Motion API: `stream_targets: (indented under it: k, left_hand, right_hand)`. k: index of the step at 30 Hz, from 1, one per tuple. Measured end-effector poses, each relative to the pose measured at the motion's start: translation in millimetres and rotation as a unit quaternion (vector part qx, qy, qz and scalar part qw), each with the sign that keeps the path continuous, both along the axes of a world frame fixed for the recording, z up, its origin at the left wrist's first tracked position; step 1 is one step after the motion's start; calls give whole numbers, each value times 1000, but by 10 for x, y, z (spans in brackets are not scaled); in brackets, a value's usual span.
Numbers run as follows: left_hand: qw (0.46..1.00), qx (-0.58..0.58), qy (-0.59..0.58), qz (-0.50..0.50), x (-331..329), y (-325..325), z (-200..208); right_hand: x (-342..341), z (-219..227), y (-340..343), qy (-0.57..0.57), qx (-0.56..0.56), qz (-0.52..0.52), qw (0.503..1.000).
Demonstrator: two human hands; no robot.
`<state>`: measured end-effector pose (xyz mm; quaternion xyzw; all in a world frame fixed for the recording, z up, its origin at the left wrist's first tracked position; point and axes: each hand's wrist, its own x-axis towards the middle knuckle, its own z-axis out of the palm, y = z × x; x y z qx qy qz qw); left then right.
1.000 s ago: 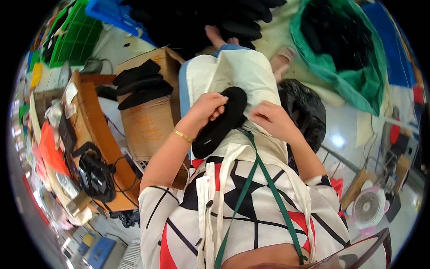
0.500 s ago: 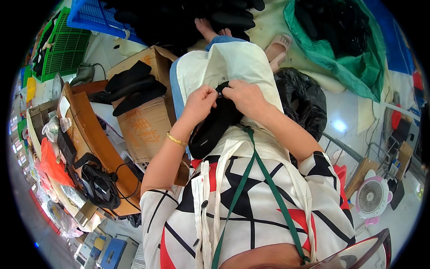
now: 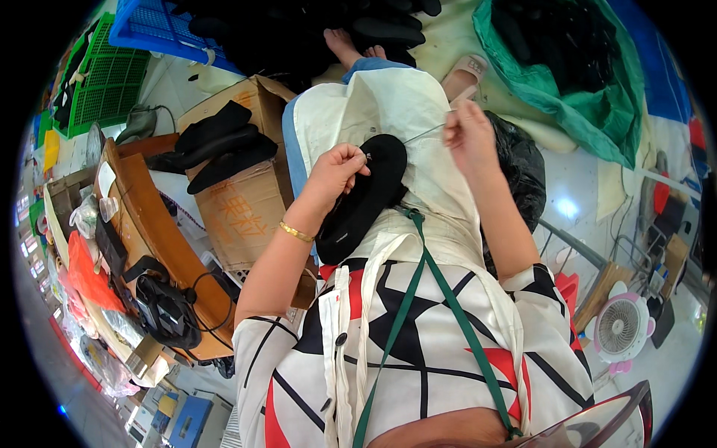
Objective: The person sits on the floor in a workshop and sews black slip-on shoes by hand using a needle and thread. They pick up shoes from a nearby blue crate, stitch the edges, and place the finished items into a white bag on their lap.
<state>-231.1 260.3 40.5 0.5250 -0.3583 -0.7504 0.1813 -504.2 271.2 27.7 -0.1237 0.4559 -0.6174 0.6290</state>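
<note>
In the head view, the left hand (image 3: 337, 170) is curled into a loose fist on the near-left edge of a flat black fabric shoe sole (image 3: 364, 198), its grip pinched on the sole's rim where a small metal needle tip shows. The sole lies slantwise on a cream cloth apron (image 3: 388, 112) spread over the person's lap. The right hand (image 3: 469, 138) is raised to the right and farther off, well apart from the sole, its fingertips pressed together on a thin thread (image 3: 422, 134) drawn taut back to the sole. A gold bracelet (image 3: 296, 232) circles the left wrist. To the left stands an open brown cardboard box (image 3: 243, 201) with more black soles (image 3: 220, 145) stacked on top, and beyond it a curved wooden table (image 3: 160, 239). A black plastic bag (image 3: 523, 168) sits just right of the lap, a green sack (image 3: 575, 82) far right, and a small pink fan (image 3: 620, 328) near right on the floor.
</note>
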Motion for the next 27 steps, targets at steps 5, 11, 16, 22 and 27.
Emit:
stream_targets:
  k: [5,11,16,22,27]
  left_hand:
    - [1000,-13,-15,-17,7,9,-7]
    - [942,-293,-143,-82,9,98,-68]
    - [828,-465,-265,-163,-108,76,153]
    - [729,-539,-333,-260,-174,28,111]
    - [676,-581,-336,-304,-289,19,190]
  right_hand:
    - [-418,-114,185,-24,47,-60,997]
    - [-402,-252,330,-17,69,-70,995]
    - [-372,-139,363,12,57,-62,996]
    - [-336,86,283,128,26,-25,991]
    - [-232,574,191,110,-49,40,992]
